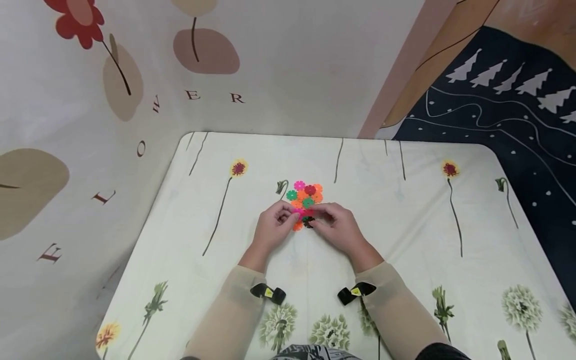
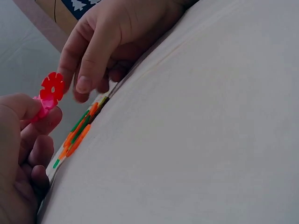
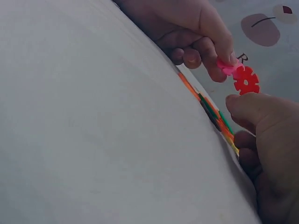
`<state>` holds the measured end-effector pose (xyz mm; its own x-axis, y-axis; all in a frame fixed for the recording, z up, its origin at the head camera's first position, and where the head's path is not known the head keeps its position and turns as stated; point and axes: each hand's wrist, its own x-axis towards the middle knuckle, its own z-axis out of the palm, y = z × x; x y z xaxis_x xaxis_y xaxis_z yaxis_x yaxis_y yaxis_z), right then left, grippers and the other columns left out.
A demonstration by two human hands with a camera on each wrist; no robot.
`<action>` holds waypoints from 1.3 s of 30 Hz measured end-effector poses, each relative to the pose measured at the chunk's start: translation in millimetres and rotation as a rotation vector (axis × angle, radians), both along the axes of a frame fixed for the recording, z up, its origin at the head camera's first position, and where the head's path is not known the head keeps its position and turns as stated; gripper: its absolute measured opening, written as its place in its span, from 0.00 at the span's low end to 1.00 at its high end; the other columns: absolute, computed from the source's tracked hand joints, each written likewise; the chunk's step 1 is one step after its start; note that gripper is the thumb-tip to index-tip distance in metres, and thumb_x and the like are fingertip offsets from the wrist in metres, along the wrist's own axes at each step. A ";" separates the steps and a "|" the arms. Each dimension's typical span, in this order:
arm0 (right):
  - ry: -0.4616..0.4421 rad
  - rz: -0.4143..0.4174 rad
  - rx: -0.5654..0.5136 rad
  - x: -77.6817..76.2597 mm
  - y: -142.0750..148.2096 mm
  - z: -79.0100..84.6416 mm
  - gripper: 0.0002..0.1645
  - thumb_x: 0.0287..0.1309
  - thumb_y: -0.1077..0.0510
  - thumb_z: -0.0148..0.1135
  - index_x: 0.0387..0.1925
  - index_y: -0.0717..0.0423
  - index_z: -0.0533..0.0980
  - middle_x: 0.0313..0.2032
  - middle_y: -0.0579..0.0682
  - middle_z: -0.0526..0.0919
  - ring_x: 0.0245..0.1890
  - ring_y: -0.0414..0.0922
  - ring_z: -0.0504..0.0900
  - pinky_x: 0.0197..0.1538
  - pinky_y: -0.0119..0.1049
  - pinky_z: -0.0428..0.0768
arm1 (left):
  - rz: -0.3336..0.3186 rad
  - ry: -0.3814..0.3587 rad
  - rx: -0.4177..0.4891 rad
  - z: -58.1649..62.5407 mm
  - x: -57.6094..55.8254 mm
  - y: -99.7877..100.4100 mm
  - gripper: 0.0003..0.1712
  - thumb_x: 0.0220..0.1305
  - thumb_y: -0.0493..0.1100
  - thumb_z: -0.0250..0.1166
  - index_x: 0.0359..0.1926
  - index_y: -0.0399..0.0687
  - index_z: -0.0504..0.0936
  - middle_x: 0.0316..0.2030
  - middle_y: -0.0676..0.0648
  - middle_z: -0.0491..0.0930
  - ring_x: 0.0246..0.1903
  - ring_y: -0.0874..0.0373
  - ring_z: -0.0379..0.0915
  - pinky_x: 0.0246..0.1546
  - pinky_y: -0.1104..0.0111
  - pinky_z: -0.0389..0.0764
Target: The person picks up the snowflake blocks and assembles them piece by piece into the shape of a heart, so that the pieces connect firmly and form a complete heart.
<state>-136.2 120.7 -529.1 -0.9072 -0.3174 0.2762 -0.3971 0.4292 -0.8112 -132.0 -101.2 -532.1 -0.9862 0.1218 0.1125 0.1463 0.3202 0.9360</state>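
My left hand (image 1: 274, 225) pinches a pink notched plastic disc (image 3: 229, 68), a snowflake-shaped building piece, between thumb and fingers. A red notched disc (image 3: 252, 81) is joined to it at an angle and sticks out toward the right hand. My right hand (image 1: 339, 227) is close by, its thumb and index finger apart, with the index fingertip right at the red disc's edge. Just beyond and beneath the hands, a small group of notched discs (image 1: 301, 195) in orange, green, pink and dark red lies on the table. A black disc (image 1: 308, 220) shows between the hands, partly hidden by fingers.
The white table cover (image 1: 396, 220) has printed flowers and stems. Behind it rises a pale wall (image 1: 306, 90) with printed letters and shapes. Dark fabric with white trees (image 1: 495, 110) hangs at the right. Each sleeve carries a black wrist strap (image 1: 269, 293).
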 end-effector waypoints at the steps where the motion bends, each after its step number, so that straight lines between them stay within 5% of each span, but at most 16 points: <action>1: 0.015 -0.014 0.026 -0.4 -0.2 -0.3 0.21 0.59 0.61 0.81 0.54 0.56 0.87 0.44 0.49 0.89 0.43 0.46 0.82 0.47 0.43 0.82 | 0.002 -0.001 0.008 -0.2 0.1 -0.2 0.05 0.72 0.38 0.71 0.40 0.47 0.82 0.27 0.52 0.82 0.29 0.55 0.73 0.31 0.72 0.77; 10: 0.038 -0.029 0.254 -2.1 -6.7 -2.3 0.19 0.55 0.54 0.84 0.47 0.55 0.90 0.35 0.45 0.78 0.39 0.46 0.71 0.42 0.42 0.72 | 0.025 -0.028 0.034 1.1 -0.4 -1.4 0.05 0.73 0.38 0.70 0.40 0.46 0.80 0.25 0.52 0.83 0.27 0.55 0.73 0.30 0.72 0.76; 15: 0.045 -0.038 0.264 -0.8 -9.4 -2.0 0.12 0.56 0.56 0.84 0.41 0.54 0.90 0.37 0.45 0.81 0.41 0.47 0.73 0.44 0.44 0.74 | 0.015 -0.023 0.042 -0.5 -0.5 -1.9 0.05 0.73 0.37 0.70 0.40 0.46 0.80 0.26 0.52 0.84 0.28 0.55 0.74 0.32 0.72 0.77; 25: -0.053 -0.106 0.316 -1.1 -14.4 0.6 0.18 0.57 0.52 0.82 0.42 0.57 0.85 0.39 0.49 0.83 0.44 0.50 0.74 0.48 0.46 0.76 | 0.012 -0.008 0.036 -0.3 -0.9 -1.5 0.05 0.73 0.37 0.70 0.40 0.45 0.81 0.26 0.52 0.85 0.29 0.56 0.75 0.34 0.72 0.78; 39: -0.094 -0.104 0.270 0.6 -18.0 -0.4 0.18 0.56 0.58 0.83 0.43 0.57 0.81 0.41 0.51 0.83 0.48 0.53 0.72 0.52 0.48 0.70 | 0.011 0.009 0.048 -6.1 -3.0 -2.5 0.05 0.73 0.37 0.70 0.40 0.44 0.81 0.24 0.51 0.80 0.27 0.55 0.71 0.30 0.71 0.73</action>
